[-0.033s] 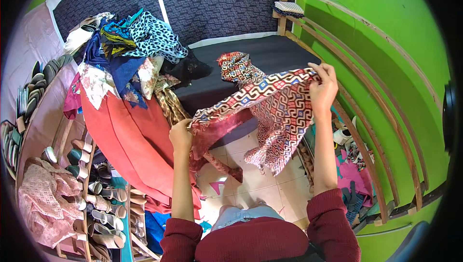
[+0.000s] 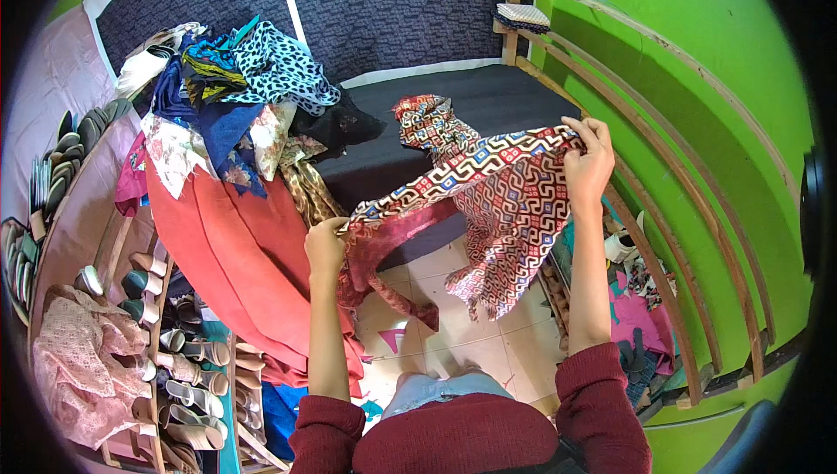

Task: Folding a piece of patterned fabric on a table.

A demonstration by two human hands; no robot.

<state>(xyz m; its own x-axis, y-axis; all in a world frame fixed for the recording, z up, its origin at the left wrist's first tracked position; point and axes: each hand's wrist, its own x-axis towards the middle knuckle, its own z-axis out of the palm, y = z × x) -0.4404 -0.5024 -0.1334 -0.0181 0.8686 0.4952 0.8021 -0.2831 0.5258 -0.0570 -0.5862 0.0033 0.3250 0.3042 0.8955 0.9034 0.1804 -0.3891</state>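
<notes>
A patterned cloth point(image 2: 523, 204) in red, black, white and blue hangs stretched between my two hands. My left hand point(image 2: 326, 249) pinches its left end, and a plainer reddish part droops below that hand. Up at the right, my right hand point(image 2: 589, 160) grips the other corner between thumb and fingers. The cloth's lower right part falls in loose folds above the tiled floor. Beyond it, a bunched piece of similar patterned fabric point(image 2: 433, 125) lies on the black-covered surface point(image 2: 488, 95); whether the two are joined I cannot tell.
A heap of mixed fabrics point(image 2: 218, 81) and a long coral cloth point(image 2: 235, 256) lie at the left. Racks of shoes point(image 2: 192, 387) and pink lace point(image 2: 83, 361) stand lower left. Curved wooden rails point(image 2: 671, 143) run along the green wall at right, with folded cloth point(image 2: 523, 14) at their far end.
My right hand has shifted slightly right and down with its corner of the cloth. The hanging folds have moved a little with it; both hands keep their hold.
</notes>
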